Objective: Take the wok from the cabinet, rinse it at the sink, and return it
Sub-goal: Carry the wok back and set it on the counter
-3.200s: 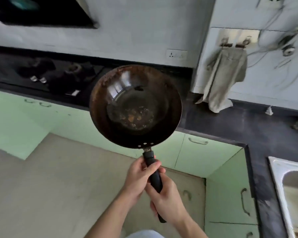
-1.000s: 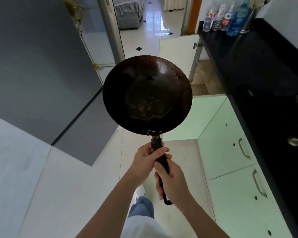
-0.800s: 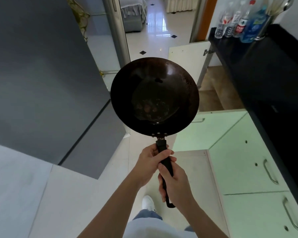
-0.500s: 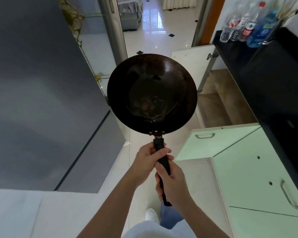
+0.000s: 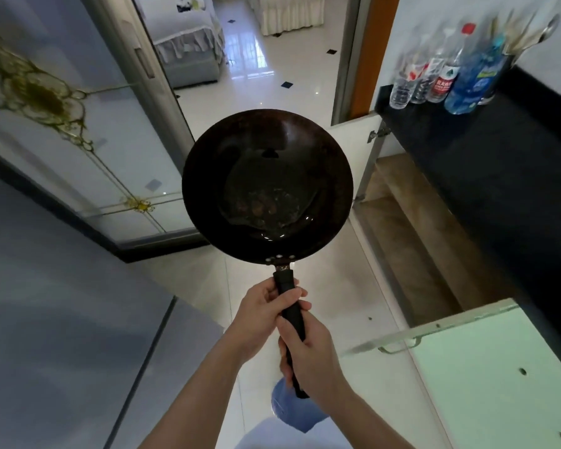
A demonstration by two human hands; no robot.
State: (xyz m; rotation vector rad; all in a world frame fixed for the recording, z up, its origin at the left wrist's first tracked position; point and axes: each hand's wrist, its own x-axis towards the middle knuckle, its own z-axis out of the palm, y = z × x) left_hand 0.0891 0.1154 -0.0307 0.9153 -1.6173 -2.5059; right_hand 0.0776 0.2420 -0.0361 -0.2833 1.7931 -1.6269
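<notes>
- Carrying the wok [image 5: 267, 186] out in front at chest height, the person has both hands wrapped shut around its black handle [image 5: 291, 314]: the left hand [image 5: 262, 314] nearer the pan, the right hand [image 5: 311, 354] lower down.
- Judging by the task, fetching is done; a glint of liquid low in the pan suggests the rinse is done too, though the dark metal makes that hard to confirm.
- An open cabinet [image 5: 412, 228] under the dark surface [image 5: 486, 163] lies just right of the wok, its door [image 5: 350, 150] swung outward.
- Left to do, most likely: lower the wok into that cabinet, let go, and shut the doors.
</notes>
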